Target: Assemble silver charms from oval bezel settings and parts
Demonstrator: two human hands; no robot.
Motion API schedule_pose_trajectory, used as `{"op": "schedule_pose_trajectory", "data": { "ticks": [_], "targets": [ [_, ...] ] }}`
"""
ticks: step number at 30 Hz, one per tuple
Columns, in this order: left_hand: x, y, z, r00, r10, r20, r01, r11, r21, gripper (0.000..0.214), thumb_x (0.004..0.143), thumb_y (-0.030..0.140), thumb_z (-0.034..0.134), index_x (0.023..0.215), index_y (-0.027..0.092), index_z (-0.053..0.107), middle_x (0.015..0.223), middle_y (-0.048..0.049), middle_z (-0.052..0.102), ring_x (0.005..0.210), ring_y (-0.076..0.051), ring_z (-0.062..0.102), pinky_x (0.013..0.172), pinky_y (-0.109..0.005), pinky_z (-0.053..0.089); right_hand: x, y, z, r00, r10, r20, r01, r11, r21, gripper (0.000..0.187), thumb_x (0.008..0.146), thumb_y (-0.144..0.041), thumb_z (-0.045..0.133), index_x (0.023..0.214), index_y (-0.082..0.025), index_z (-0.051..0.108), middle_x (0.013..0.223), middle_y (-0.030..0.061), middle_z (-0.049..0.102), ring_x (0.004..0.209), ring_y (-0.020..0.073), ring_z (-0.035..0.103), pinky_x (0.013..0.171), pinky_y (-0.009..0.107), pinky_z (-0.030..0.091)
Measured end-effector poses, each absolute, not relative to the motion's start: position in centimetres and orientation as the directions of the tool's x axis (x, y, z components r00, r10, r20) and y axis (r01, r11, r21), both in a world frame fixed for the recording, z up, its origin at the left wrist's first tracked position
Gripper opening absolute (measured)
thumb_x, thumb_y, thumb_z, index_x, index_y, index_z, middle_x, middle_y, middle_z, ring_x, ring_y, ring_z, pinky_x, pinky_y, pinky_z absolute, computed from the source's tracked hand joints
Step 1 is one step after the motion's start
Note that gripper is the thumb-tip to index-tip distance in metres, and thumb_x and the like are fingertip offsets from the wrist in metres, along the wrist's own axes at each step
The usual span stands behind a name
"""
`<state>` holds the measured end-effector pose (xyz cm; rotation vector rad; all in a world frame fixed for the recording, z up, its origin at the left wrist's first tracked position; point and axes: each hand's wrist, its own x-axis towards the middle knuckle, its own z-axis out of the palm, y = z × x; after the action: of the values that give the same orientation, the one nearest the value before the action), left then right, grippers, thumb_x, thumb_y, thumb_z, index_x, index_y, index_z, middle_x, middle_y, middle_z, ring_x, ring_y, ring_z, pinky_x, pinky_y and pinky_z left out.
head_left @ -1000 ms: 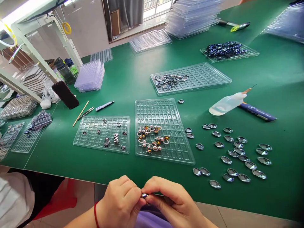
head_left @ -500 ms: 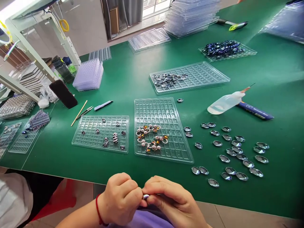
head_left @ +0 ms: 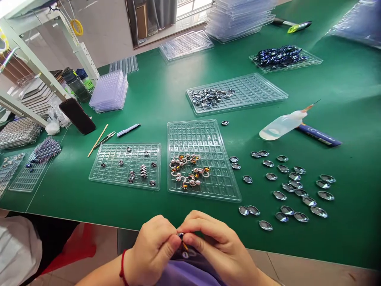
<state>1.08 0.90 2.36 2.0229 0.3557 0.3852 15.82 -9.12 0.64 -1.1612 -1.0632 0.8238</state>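
Observation:
At the table's near edge my left hand [head_left: 156, 248] and my right hand [head_left: 216, 246] meet, both closed in a pinch. Between the fingertips is a small shiny dark piece [head_left: 180, 235]. An orange bit and a silvery bead [head_left: 185, 254] hang below it; the fingers hide the rest. Ahead, a clear compartment tray [head_left: 193, 137] bears ring-like pieces with silver beads and orange bits [head_left: 190, 171]. To its left, another clear tray [head_left: 111, 163] has several small dark pieces [head_left: 143, 171]. Oval faceted stones [head_left: 301, 216] lie scattered at the right.
A squeeze bottle with a needle tip [head_left: 276, 126] rests against a dark blue tube [head_left: 321, 135]. Tweezers [head_left: 104, 139], a stick [head_left: 97, 140] and a pen [head_left: 127, 130] lie left. Farther back are a stone-filled tray [head_left: 256, 89] and a phone [head_left: 77, 115]. A person's sleeve [head_left: 18, 250] shows at left.
Both hands have risen slightly, and my left hand has turned so its thumb shows. The orange bit and bead beneath the piece have come into view. The camera view has shifted a little.

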Motion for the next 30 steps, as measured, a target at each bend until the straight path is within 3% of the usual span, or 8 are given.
{"op": "schedule_pose_trajectory", "data": {
  "ticks": [2, 4, 7, 10, 13, 17, 21, 30],
  "targets": [
    [1.0, 0.8, 1.9, 0.887, 0.418, -0.198, 0.206, 0.026, 0.978, 0.050, 0.092, 0.058, 0.047, 0.069, 0.015, 0.061, 0.062, -0.0029, 0.059, 0.059, -0.014, 0.054, 0.057, -0.026, 0.045, 16.1, -9.1, 0.8, 0.293, 0.943, 0.159, -0.004, 0.167, -0.986, 0.025, 0.093, -0.035, 0.058, 0.082, -0.019, 0.074, 0.069, 0.0041, 0.060, 0.060, 0.0124, 0.058, 0.051, 0.021, 0.049],
    [1.0, 0.6, 1.4, 0.836, 0.330, -0.439, 0.267, 0.454, 0.850, 0.053, 0.077, 0.065, 0.063, 0.068, 0.013, 0.062, 0.059, -0.0015, 0.058, 0.053, -0.012, 0.055, 0.052, -0.024, 0.046, 16.2, -9.0, 0.8, 0.260, 0.958, 0.118, -0.005, 0.124, -0.992, 0.031, 0.094, -0.040, 0.057, 0.079, -0.018, 0.074, 0.068, 0.0039, 0.057, 0.060, 0.0121, 0.057, 0.052, 0.020, 0.048],
    [1.1, 0.3, 0.8, 0.775, 0.254, -0.579, 0.240, 0.729, 0.641, 0.048, 0.066, 0.056, 0.080, 0.071, 0.010, 0.066, 0.061, -0.0031, 0.062, 0.051, -0.011, 0.057, 0.046, -0.021, 0.048, 16.4, -8.8, 0.8, 0.211, 0.974, 0.080, 0.000, 0.082, -0.997, 0.036, 0.095, -0.044, 0.054, 0.080, -0.017, 0.074, 0.069, 0.0039, 0.056, 0.061, 0.0120, 0.057, 0.053, 0.021, 0.049],
    [1.2, 0.2, 0.8, 0.764, 0.244, -0.597, 0.164, 0.822, 0.545, 0.041, 0.065, 0.046, 0.083, 0.074, 0.009, 0.068, 0.063, -0.0048, 0.064, 0.052, -0.011, 0.060, 0.042, -0.018, 0.050, 16.6, -8.8, 0.8, 0.205, 0.974, 0.092, -0.009, 0.096, -0.995, 0.036, 0.098, -0.043, 0.048, 0.091, -0.018, 0.073, 0.074, 0.0045, 0.059, 0.064, 0.0125, 0.060, 0.057, 0.022, 0.051],
    [1.2, 0.3, 0.9, 0.764, 0.269, -0.586, 0.092, 0.854, 0.513, 0.037, 0.067, 0.042, 0.083, 0.075, 0.009, 0.069, 0.062, -0.0041, 0.064, 0.052, -0.011, 0.060, 0.040, -0.017, 0.051, 16.8, -8.9, 0.8, 0.259, 0.953, 0.158, 0.057, 0.149, -0.987, 0.025, 0.095, -0.039, 0.054, 0.102, -0.020, 0.068, 0.080, 0.0042, 0.063, 0.072, 0.0135, 0.062, 0.064, 0.022, 0.052],
    [1.1, 0.4, 0.9, 0.753, 0.314, -0.579, 0.046, 0.851, 0.523, 0.035, 0.066, 0.040, 0.085, 0.074, 0.009, 0.069, 0.062, -0.0038, 0.065, 0.052, -0.010, 0.061, 0.040, -0.016, 0.051, 16.7, -9.3, 0.8, 0.230, 0.954, 0.191, 0.107, 0.170, -0.980, 0.010, 0.092, -0.026, 0.059, 0.097, -0.021, 0.066, 0.082, 0.0028, 0.063, 0.073, 0.0125, 0.062, 0.066, 0.020, 0.052],
    [1.0, 0.3, 0.8, 0.741, 0.338, -0.580, 0.031, 0.846, 0.533, 0.033, 0.065, 0.038, 0.086, 0.074, 0.010, 0.073, 0.062, -0.0039, 0.066, 0.053, -0.009, 0.060, 0.042, -0.016, 0.053, 16.3, -9.5, 0.8, 0.223, 0.952, 0.211, 0.125, 0.186, -0.974, 0.012, 0.093, -0.016, 0.054, 0.093, -0.021, 0.065, 0.081, 0.0020, 0.061, 0.071, 0.0113, 0.061, 0.064, 0.019, 0.051],
    [1.0, 0.4, 1.1, 0.739, 0.388, -0.550, -0.022, 0.831, 0.556, 0.031, 0.063, 0.028, 0.089, 0.089, 0.017, 0.077, 0.073, -0.0024, 0.072, 0.062, -0.011, 0.067, 0.049, -0.018, 0.057, 16.1, -9.3, 0.9, 0.256, 0.934, 0.249, 0.193, 0.203, -0.960, 0.013, 0.092, -0.014, 0.054, 0.094, -0.021, 0.064, 0.080, 0.0016, 0.059, 0.070, 0.0105, 0.060, 0.063, 0.018, 0.051]
  ]
}}
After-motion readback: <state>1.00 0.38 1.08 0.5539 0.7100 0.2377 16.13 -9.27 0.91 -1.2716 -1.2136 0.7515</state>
